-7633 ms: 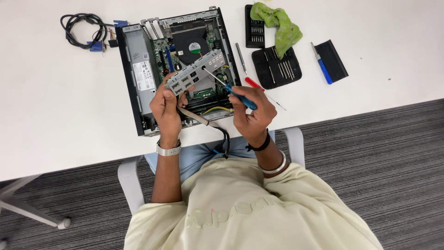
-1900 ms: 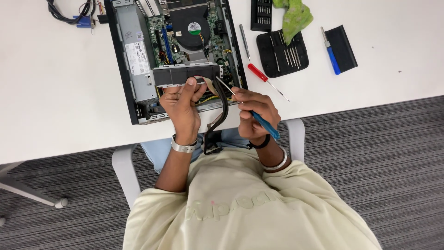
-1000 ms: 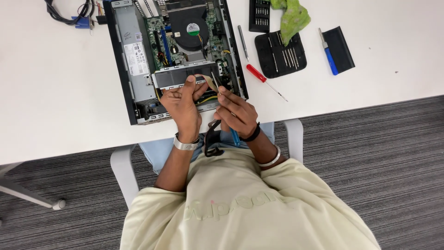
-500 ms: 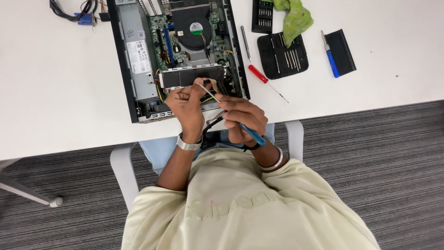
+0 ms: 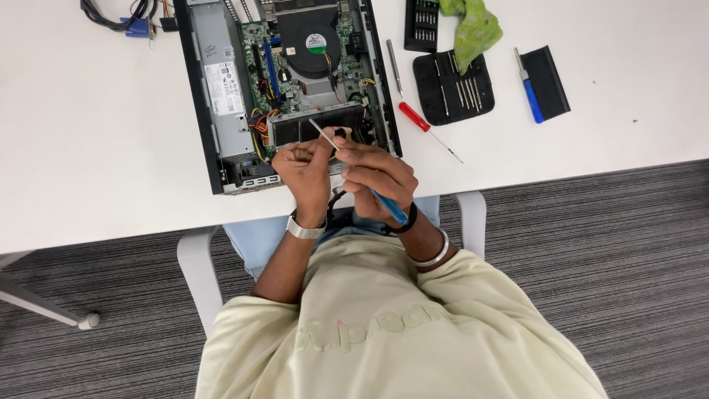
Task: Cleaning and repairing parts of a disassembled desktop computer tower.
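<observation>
Open black desktop computer case [image 5: 284, 89] lies flat on the white tabletop [image 5: 88, 148], near edge toward the person. Right hand [image 5: 377, 177] has its grip closed on a blue-handled screwdriver [image 5: 354, 166], thin shaft angled up-left, tip over the perforated grey metal drive bracket [image 5: 317, 125] at the case's near side. Left hand [image 5: 306, 170] rests at the bracket's near edge, fingers curled against it, apparently steadying it; whether this grip pinches anything cannot be told. Red-handled screwdriver [image 5: 417, 122] lies just right of the case; black bit holder [image 5: 454, 89] and green cloth [image 5: 473, 26] farther right.
</observation>
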